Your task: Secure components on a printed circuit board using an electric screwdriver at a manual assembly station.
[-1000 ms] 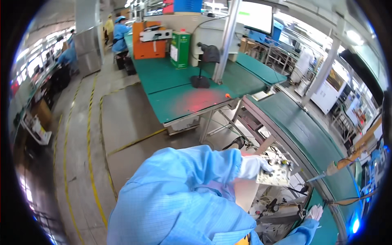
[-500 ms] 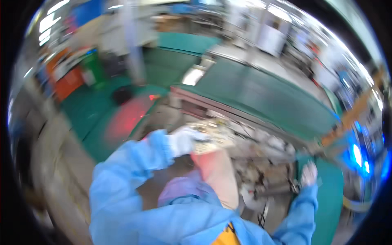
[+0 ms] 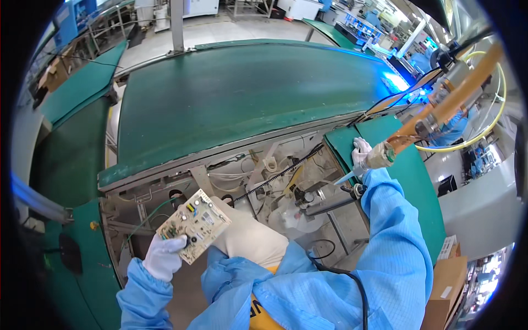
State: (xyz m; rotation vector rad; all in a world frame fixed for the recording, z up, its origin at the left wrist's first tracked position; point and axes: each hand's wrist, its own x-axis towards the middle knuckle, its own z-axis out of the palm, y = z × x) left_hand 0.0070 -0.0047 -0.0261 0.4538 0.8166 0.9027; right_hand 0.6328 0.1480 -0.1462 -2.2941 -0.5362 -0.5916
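Left hand (image 3: pixel 164 257), white-gloved, is on the near side of the broad, flat green bench (image 3: pixel 247 82); the right hand (image 3: pixel 360 152), gloved alike and well apart, is at a smaller green bench (image 3: pixel 411 171), its grip impossible to tell. A tan, rectangular circuit board (image 3: pixel 196 225) lies forward-right of the left hand, whose thumb and fingers pinch its near edge. Its long axis points forward-right, away from that hand, component side up.

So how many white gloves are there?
2 that I can see: one on the person's left hand, holding a circuit board, and one on the right hand, over the green table. Background workers' hands are too small to check.
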